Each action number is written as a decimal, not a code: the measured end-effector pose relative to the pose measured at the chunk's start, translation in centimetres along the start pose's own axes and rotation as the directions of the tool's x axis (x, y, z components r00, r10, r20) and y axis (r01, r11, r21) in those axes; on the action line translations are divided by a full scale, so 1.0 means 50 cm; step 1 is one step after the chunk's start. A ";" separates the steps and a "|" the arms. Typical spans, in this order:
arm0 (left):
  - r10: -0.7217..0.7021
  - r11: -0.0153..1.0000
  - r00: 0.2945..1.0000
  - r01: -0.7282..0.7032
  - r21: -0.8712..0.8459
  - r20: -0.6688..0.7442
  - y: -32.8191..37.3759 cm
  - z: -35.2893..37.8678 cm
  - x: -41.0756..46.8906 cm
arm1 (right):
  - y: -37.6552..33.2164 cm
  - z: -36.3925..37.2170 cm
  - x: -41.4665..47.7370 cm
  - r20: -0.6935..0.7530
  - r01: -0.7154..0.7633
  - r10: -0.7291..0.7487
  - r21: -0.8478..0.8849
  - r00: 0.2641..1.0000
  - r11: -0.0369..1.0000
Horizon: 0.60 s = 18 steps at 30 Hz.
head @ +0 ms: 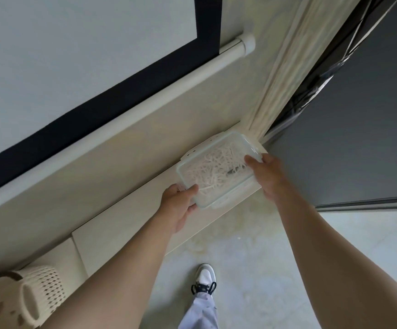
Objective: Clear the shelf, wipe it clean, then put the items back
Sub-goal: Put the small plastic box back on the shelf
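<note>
Hands, left hand and right hand, grip opposite ends of the clear container, probably keeping it level over the shelf's far-right end.

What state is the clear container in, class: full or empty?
Partly full: pale stringy strands show through the clear container, its near corner bare.

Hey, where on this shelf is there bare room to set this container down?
The long stretch of shelf between your left hand and the woven basket looks bare. The right end by the curtain is crowded: the container and your right hand fill it.
</note>
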<state>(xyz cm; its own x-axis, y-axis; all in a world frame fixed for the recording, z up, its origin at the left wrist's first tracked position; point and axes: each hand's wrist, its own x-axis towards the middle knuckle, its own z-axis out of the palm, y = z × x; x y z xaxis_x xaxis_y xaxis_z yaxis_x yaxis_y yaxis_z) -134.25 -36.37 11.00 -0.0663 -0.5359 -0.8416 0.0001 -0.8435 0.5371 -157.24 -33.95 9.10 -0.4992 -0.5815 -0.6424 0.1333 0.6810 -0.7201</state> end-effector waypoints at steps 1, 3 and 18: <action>-0.004 1.000 1.000 0.004 -0.001 0.003 0.000 0.000 0.000 | 0.001 0.000 0.000 -0.003 -0.001 0.001 -0.008 1.000 1.000; -0.017 1.000 1.000 0.017 0.003 0.008 0.002 -0.001 -0.003 | 0.003 -0.001 0.001 -0.018 -0.003 0.002 -0.039 1.000 0.999; 0.193 0.974 0.981 -0.190 0.124 -0.011 0.093 -0.204 -0.282 | -0.105 0.057 -0.341 -0.209 0.146 -0.167 -0.115 0.964 0.983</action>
<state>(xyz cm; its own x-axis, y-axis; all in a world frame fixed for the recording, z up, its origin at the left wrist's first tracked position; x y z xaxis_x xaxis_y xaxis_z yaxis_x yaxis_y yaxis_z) -123.14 -33.12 24.81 -0.0537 -0.6888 -0.7229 -0.1106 -0.7154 0.6899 -147.00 -28.85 23.09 -0.6820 -0.5813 -0.4438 -0.0402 0.6357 -0.7709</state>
